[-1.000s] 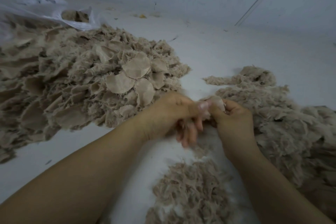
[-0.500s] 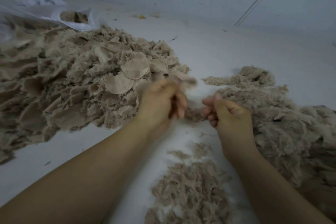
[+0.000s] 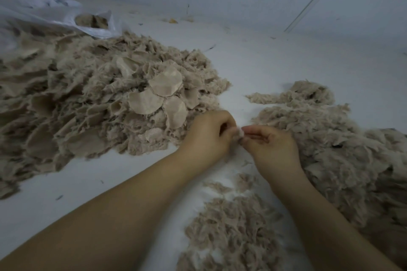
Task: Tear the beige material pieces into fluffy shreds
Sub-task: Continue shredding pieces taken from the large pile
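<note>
Both hands met over the white tabletop: the left hand and the right hand each pinched one small tuft of beige fleecy material between curled fingertips. Left of that tuft lay a big heap of round beige fabric discs and rough pieces, seemingly most of the work left. Right of it and nearer the person lay fluffy beige shreds, apparently finished.

Small beige piece pinched between both hands' fingers.
</note>
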The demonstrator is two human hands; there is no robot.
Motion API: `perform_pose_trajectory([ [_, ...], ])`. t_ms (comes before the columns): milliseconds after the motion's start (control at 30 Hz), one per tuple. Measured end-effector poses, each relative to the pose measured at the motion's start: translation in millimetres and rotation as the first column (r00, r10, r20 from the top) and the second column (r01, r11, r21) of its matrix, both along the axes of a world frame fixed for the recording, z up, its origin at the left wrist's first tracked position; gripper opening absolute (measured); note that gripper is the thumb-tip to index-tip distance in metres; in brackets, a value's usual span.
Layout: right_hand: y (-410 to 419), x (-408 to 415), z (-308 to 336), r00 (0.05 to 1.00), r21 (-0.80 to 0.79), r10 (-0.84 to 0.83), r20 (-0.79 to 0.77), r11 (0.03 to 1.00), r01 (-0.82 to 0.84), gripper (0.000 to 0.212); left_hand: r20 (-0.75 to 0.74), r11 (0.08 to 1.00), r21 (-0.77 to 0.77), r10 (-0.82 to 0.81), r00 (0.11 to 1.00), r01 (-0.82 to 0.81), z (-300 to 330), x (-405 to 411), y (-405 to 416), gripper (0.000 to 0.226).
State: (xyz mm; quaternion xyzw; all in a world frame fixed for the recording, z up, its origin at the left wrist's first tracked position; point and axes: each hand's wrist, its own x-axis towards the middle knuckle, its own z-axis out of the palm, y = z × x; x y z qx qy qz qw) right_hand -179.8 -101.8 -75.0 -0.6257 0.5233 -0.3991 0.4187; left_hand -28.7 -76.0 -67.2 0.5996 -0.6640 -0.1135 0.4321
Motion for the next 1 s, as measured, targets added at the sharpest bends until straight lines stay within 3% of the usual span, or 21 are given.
perform_pose_trajectory([
  [100, 2.4, -1.0, 2.2, 0.998, -0.03, 0.007, 0.064, 1.0, -0.005, 0.026, -0.287, 0.998, -0.059, -0.035, 0.957, 0.018, 4.6, -2.0, 2.7, 0.021],
  [167, 3.0, -0.8, 2.5, 0.997, -0.041, -0.003, 0.082, 0.999, 0.006, 0.034, -0.393, 0.997, -0.081, -0.051, 0.918, 0.021, 8.3, -3.9, 4.9, 0.025],
  [300, 1.8, -0.9, 1.2, 0.991, -0.017, -0.069, 0.11, 0.997, 0.072, 0.029, -0.591, 0.998, -0.051, -0.053, 0.805, 0.028, 8.7, 0.8, 4.3, 0.02],
  [367, 0.6, -1.0, -0.8, 0.99, -0.012, -0.081, 0.112, 0.996, 0.083, 0.026, -0.498, 0.999, -0.033, 0.014, 0.867, -0.035, 4.8, 1.4, 3.8, 0.02],
  [467, 0.5, -0.5, -2.0, 0.986, -0.048, -0.041, 0.164, 0.998, 0.05, 0.016, -0.185, 0.984, -0.138, 0.087, 0.979, -0.113, 2.0, -3.3, 6.3, 0.01],
  [567, 4.9, 1.4, -1.3, 0.975, -0.115, 0.107, 0.197, 0.99, -0.085, 0.031, 0.129, 0.955, -0.297, 0.059, 0.99, -0.018, 1.8, -9.0, 9.9, 0.006],
  [667, 5.4, 0.3, 2.0, 0.94, -0.073, 0.15, 0.307, 0.988, -0.134, 0.035, 0.218, 0.975, -0.206, -0.038, 0.975, 0.084, 3.8, -12.0, 12.2, 0.019],
  [733, 3.6, -1.2, 3.1, 0.92, -0.033, 0.143, 0.365, 0.99, -0.14, 0.032, 0.104, 0.978, -0.148, -0.131, 0.986, 0.146, 3.5, -12.2, 14.1, 0.021],
  [833, 2.4, -1.4, 2.9, 0.924, -0.009, 0.135, 0.359, 0.99, -0.141, 0.03, -0.373, 0.986, -0.103, -0.158, 0.914, 0.128, 4.3, -11.5, 13.8, 0.022],
  [867, 2.4, -1.1, 3.0, 0.924, -0.007, 0.145, 0.354, 0.988, -0.153, 0.031, -0.466, 0.993, -0.061, -0.116, 0.877, 0.098, 4.3, -10.9, 12.0, 0.026],
  [933, 2.7, -0.5, 3.5, 0.921, -0.008, 0.177, 0.348, 0.983, -0.186, 0.032, -0.509, 0.996, 0.065, -0.025, 0.86, 0.067, 3.6, -8.9, 7.9, 0.036],
  [1000, 3.1, -0.4, 3.7, 0.923, -0.032, 0.2, 0.329, 0.979, -0.201, 0.033, -0.507, 0.986, 0.137, -0.008, 0.862, 0.09, 3.7, -8.6, 5.6, 0.024],
])
